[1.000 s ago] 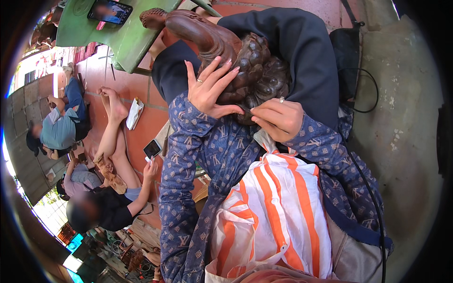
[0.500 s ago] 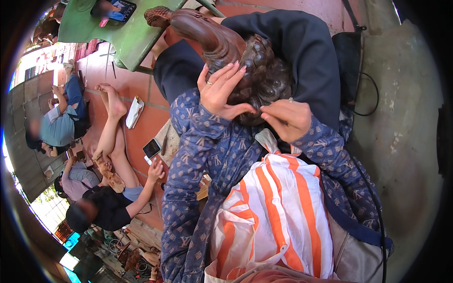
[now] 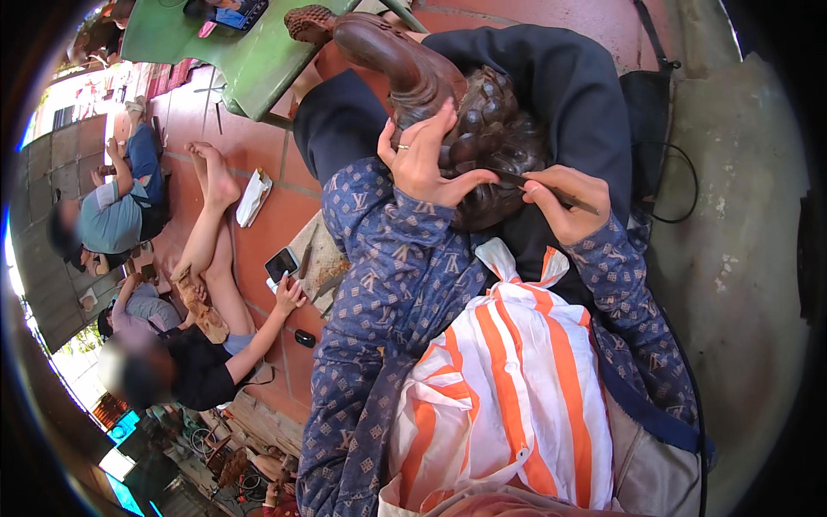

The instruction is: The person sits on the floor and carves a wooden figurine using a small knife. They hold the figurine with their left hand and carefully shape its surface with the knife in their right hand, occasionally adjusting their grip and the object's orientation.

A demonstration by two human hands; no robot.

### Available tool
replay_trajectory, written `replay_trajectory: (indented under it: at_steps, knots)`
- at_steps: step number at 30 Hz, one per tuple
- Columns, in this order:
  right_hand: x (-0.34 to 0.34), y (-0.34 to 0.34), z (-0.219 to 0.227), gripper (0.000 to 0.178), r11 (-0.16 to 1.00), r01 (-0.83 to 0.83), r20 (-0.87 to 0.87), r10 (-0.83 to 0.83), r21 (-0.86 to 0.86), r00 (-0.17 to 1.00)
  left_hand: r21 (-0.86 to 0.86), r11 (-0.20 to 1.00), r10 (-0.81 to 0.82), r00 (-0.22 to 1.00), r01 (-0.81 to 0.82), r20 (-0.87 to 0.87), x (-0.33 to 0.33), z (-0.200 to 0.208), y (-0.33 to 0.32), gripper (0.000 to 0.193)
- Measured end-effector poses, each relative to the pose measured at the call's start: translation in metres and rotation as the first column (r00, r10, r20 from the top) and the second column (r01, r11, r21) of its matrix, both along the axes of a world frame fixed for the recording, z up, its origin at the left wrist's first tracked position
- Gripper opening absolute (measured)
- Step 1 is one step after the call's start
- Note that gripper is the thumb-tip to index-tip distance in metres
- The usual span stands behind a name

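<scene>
A dark brown carved wooden statue point(image 3: 498, 116) lies between my legs, with a curled-hair head at its far left end and rounded, bumpy carving nearer me. My left hand point(image 3: 424, 164), with a ring on one finger, grips the statue's near left side. Its thumb stretches right to the tip of a slim dark hand tool point(image 3: 510, 177). Pinched in my right hand point(image 3: 573, 202), that tool points left across the bumpy carving; its exact kind I cannot make out. The carving under the left palm is hidden.
A striped orange and white cloth point(image 3: 517, 379) covers my lap. Left on the tiled floor are a phone point(image 3: 281, 265), a board point(image 3: 323, 254) and a white packet point(image 3: 253, 198). A co-worker point(image 3: 185, 370) sits there. A green chair point(image 3: 258, 77) stands at the far left.
The slim tool now shows plainly in my right hand, which has turned more upright; before, its fingertips met near my left thumb. My left fingers have drawn closer together. The view has shifted slightly.
</scene>
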State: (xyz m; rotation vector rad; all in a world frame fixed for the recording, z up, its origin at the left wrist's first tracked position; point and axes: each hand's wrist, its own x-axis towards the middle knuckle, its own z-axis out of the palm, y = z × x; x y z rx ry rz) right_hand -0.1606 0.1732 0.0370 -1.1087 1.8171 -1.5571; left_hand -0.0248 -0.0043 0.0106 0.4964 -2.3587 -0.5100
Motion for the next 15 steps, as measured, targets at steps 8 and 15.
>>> replay_trajectory:
  at_steps: [8, 15]
  knots:
    - [-0.008, -0.001, 0.013, 0.017, 0.999, 0.042, 0.292, -0.05, 0.034, 0.955, 0.017, 0.998, 0.052, 0.999, -0.052, 0.014, 0.03, 0.009, -0.016, 0.103]
    - [0.007, -0.013, 0.006, 0.028, 0.976, -0.078, -0.262, 0.022, -0.203, 0.965, 0.043, 0.992, -0.116, 0.992, 0.118, -0.051, 0.048, 0.036, 0.035, 0.06]
